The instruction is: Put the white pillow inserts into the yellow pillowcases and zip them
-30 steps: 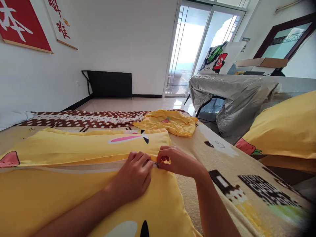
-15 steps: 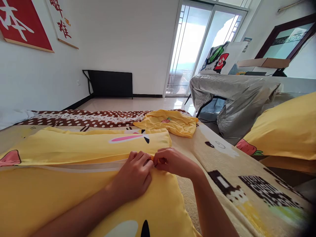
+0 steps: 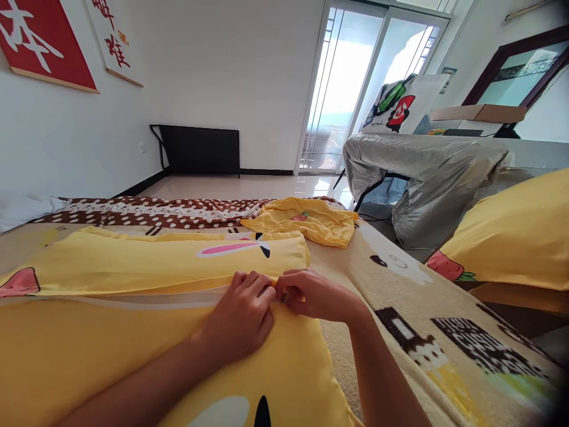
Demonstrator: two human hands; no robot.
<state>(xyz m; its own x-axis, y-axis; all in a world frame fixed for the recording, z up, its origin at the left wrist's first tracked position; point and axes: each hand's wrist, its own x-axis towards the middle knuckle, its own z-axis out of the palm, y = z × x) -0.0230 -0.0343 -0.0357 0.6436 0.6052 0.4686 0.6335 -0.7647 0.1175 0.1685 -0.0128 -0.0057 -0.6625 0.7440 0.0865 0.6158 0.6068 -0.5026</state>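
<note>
A big yellow pillow in a cartoon-print case [image 3: 133, 332] lies across the bed in front of me. Its open seam with a pale zipper strip [image 3: 133, 299] runs from left to right. My left hand [image 3: 240, 317] rests on the case, its fingers curled and pinching the fabric at the right end of the seam. My right hand [image 3: 311, 293] meets it there, fingers closed on the yellow fabric edge at the zipper's end. The zipper pull itself is hidden between my fingertips.
A crumpled yellow pillowcase [image 3: 306, 220] lies further back on the bed. Another yellow pillow [image 3: 511, 237] sits at the right. A brown dotted blanket [image 3: 155, 212] lies along the far edge. Beyond stand a silver-covered table [image 3: 422, 160] and a glass door [image 3: 347, 89].
Both hands have stayed at the zipper's right end; my right hand has shifted slightly left, closer against my left fingers.
</note>
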